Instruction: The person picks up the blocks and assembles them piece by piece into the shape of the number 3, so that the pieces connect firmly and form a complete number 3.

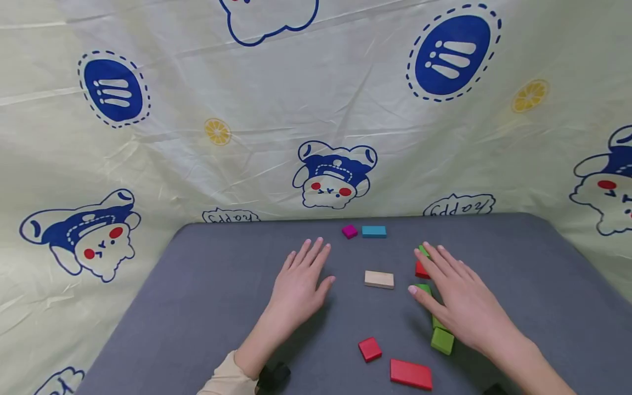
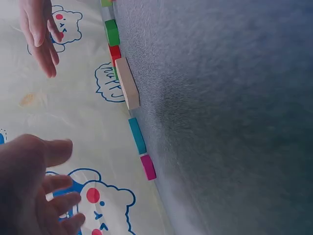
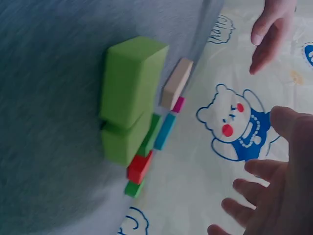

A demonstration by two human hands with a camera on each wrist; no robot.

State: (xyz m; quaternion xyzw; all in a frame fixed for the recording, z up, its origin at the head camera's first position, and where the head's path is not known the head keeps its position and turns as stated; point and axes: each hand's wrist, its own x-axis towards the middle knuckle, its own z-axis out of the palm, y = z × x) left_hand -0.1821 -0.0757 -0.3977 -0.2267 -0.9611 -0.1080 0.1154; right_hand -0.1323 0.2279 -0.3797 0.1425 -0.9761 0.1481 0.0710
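Observation:
My left hand (image 1: 298, 288) hovers over the left-middle of the table with straight, spread fingers, holding nothing. To its right lies a pale wooden block (image 1: 379, 279). My right hand (image 1: 469, 307), also with fingers extended and nothing held, is raised above a row of blocks and partly covers them in the head view. In that row are a green block (image 1: 442, 341) at the near end, more green ones, and a red block (image 1: 422, 270). The right wrist view shows a large green block (image 3: 129, 88) up close, with other blocks lined up beyond it.
A magenta block (image 1: 349, 231) and a blue block (image 1: 373, 232) lie near the back edge of the grey table (image 1: 207, 307). Closer in are a small red block (image 1: 370, 349) and a long red block (image 1: 411, 374). A printed curtain (image 1: 266, 99) hangs behind.

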